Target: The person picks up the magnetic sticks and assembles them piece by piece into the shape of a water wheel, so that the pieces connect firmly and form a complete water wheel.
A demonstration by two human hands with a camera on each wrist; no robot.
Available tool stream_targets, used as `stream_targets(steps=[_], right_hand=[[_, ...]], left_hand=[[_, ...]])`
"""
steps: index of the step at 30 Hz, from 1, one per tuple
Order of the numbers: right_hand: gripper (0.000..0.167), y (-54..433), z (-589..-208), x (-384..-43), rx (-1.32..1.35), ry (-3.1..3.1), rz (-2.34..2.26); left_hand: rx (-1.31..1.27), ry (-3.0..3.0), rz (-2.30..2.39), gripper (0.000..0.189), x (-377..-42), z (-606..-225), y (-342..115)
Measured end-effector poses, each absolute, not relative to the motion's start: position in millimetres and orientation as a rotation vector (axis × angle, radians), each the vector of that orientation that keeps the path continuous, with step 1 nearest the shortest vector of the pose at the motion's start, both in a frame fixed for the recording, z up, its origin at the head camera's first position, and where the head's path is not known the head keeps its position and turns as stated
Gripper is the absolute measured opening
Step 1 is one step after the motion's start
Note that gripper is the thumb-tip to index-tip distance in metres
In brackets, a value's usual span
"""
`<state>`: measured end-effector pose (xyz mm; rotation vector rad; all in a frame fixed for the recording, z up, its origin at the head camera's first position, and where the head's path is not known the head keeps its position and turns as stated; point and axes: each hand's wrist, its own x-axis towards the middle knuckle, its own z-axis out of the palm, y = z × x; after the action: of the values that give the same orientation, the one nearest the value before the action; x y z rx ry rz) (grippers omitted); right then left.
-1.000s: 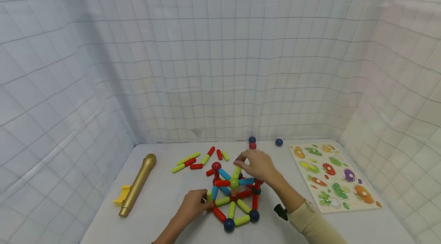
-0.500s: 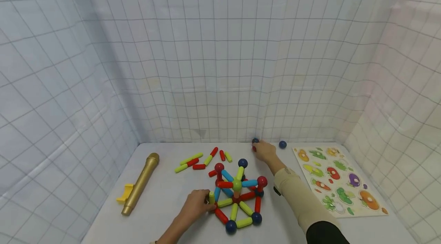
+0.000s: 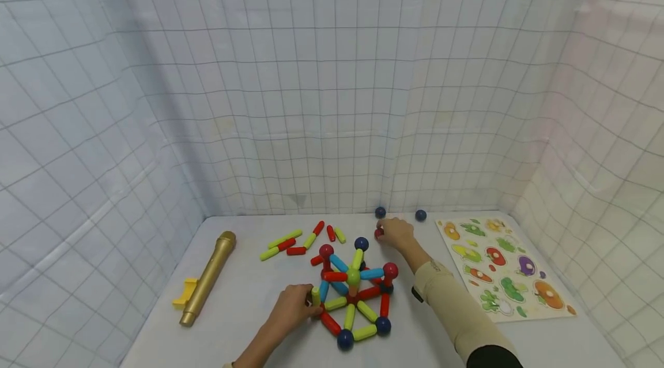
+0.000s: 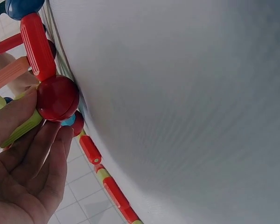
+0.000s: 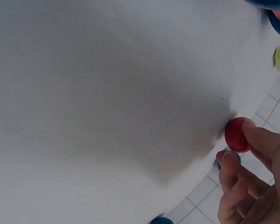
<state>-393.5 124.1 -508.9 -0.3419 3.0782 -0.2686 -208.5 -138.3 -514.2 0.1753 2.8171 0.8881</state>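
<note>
A frame of magnetic rods and balls (image 3: 353, 277) stands on the table, in red, lime, light blue and dark blue. At its left corner my left hand (image 3: 292, 309) pinches a red ball (image 4: 58, 98) between thumb and fingers. A lime rod (image 3: 316, 296) sticks up there beside the fingertips. Behind the frame, my right hand (image 3: 398, 233) holds a loose red ball (image 5: 236, 134) by thumb and fingers, close to the tabletop. The fingers partly cover that ball in the head view.
Two dark blue balls (image 3: 380, 212) lie near the back edge. Several loose red and lime rods (image 3: 284, 245) are spread behind the left hand. A gold microphone (image 3: 208, 277) and a yellow piece (image 3: 185, 293) lie left; a vegetable puzzle board (image 3: 503, 267) lies right.
My right hand has left the lime rod atop the frame, reached to the back, gripped the red ball and drawn it slightly nearer. A dark blue ball shows atop that rod. The left hand stays put.
</note>
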Motion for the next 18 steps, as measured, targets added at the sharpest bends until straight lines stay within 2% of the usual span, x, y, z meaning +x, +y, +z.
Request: stream_targets(steps=[6, 11, 14, 18], right_hand=[[0.038, 127.1, -509.5, -385.7, -0.353, 3.062, -0.451], [0.037, 119.1, -477.0, -363.2, -0.397, 3.141, -0.814], [0.036, 106.2, -449.4, -331.4, -0.638, 3.159, -0.961], [0.035, 83.9, -426.8, -280.2, -1.131, 2.991, -0.932]], left_hand=[[0.162, 2.833, 0.867, 0.018, -208.9, -513.8, -137.9], [0.171, 2.847, 0.867, 0.019, -210.6, -511.8, -138.6], [0.172, 2.855, 0.865, 0.02, -210.6, -512.8, -139.6], [0.182, 2.86, 0.84, 0.022, -208.5, -517.9, -141.5]])
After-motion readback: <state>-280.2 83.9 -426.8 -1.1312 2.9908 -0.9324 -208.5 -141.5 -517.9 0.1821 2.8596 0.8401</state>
